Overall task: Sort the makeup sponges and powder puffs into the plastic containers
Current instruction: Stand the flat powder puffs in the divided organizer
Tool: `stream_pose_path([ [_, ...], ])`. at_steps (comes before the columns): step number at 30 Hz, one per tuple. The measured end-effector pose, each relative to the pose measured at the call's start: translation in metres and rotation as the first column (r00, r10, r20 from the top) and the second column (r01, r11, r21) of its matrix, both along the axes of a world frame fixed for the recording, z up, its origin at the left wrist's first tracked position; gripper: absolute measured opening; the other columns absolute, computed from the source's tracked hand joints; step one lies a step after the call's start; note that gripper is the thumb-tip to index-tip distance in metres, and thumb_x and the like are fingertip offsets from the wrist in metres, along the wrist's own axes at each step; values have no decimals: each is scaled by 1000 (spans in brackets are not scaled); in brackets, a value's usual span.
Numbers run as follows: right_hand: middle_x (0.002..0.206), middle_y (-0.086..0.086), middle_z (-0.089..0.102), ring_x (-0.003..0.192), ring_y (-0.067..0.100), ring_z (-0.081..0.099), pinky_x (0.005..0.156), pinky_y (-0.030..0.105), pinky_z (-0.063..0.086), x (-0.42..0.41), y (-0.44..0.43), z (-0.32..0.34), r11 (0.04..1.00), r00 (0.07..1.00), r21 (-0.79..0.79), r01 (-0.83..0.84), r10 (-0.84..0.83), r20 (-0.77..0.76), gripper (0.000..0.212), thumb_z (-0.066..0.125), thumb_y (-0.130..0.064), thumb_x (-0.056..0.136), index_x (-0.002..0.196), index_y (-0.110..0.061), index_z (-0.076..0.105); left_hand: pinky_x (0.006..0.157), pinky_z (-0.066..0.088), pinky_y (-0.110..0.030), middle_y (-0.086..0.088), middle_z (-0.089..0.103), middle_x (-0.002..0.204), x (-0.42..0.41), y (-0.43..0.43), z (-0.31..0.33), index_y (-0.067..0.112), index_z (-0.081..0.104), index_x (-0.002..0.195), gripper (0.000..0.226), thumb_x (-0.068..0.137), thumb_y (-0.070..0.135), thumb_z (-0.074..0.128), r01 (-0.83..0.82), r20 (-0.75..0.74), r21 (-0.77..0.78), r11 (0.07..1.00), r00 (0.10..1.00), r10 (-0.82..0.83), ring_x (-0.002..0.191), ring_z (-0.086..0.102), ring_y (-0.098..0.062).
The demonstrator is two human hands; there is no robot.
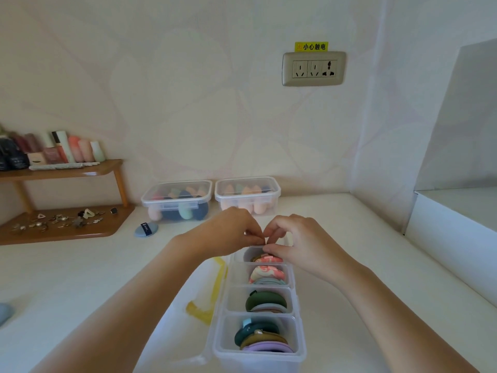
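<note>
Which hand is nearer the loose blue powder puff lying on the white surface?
Left. The left hand is closer to the blue powder puff, which lies off to its left; the right hand is farther right, over the divided clear container.

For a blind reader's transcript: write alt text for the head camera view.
Both hands, left hand and right hand, meet fingertip to fingertip over the far compartment of a long clear divided organizer that holds powder puffs. Behind stand two lidded clear boxes of makeup sponges, and a blue puff lies loose on the white tabletop.
</note>
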State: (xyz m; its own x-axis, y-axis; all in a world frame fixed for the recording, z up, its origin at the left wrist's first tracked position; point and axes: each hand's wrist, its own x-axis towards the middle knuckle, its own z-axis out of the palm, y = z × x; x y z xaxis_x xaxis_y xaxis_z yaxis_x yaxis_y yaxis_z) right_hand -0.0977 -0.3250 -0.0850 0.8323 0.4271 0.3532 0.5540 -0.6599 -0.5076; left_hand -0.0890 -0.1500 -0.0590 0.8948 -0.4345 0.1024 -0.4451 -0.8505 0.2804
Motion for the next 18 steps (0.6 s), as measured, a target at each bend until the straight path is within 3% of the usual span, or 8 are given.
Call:
stream_pose_path([
  [2, 84, -16, 64, 88, -2, 51, 69, 12, 35, -1, 0, 1, 1000, 1000, -6, 0, 0, -7, 15, 72, -34, 81, 94, -28, 68, 52, 40, -7, 6, 72, 82, 1, 6, 5, 19, 74, 95, 16, 89, 24, 60, -23, -69, -130, 991, 998, 14, 52, 53, 5],
  [6, 86, -16, 63, 84, -11, 49, 68, 7, 34, 0, 0, 2, 999, 1000, -26, -23, 23, -17, 13, 69, -32, 84, 96, -27, 71, 48, 44, -17, 6, 72, 69, 5, 32, 20, 16, 73, 82, 14, 88, 17, 61, -162, -99, -408, 898, 986, 133, 49, 55, -2],
  [8, 86, -18, 64, 86, -14, 48, 70, 6, 34, 1, 1, 1, 999, 999, -19, -36, 36, -15, 10, 68, -29, 85, 95, -29, 72, 47, 46, -17, 8, 69, 61, 14, 52, 20, 13, 72, 77, 15, 86, 16, 61, -273, -45, -510, 816, 956, 291, 46, 53, -1],
  [10, 85, -18, 65, 87, -12, 48, 71, 6, 34, 1, 1, 1, 999, 999, -7, -37, 37, -4, 11, 68, -27, 85, 94, -29, 73, 55, 52, -22, 3, 69, 68, 24, 77, 12, 12, 69, 77, 14, 87, 17, 60, -411, 20, -557, 721, 862, 507, 56, 60, -4],
  [13, 82, -20, 63, 81, -10, 54, 70, 2, 36, 1, 0, 2, 999, 999, 7, -39, 39, -11, 14, 68, -25, 85, 97, -25, 75, 65, 48, -30, -10, 67, 86, 31, 119, -7, 10, 67, 88, 13, 88, 19, 57, -626, 75, -422, 656, 697, 713, 70, 56, -20],
  [18, 76, -26, 61, 83, -12, 58, 76, 3, 40, 1, 3, 0, 995, 998, 78, -59, 61, -16, 14, 71, -21, 83, 95, -24, 77, 68, 42, -31, -9, 61, 91, 32, 164, -42, 5, 62, 107, 43, 81, 39, 68, -781, -38, -158, 604, 616, 787, 76, 51, -19],
])
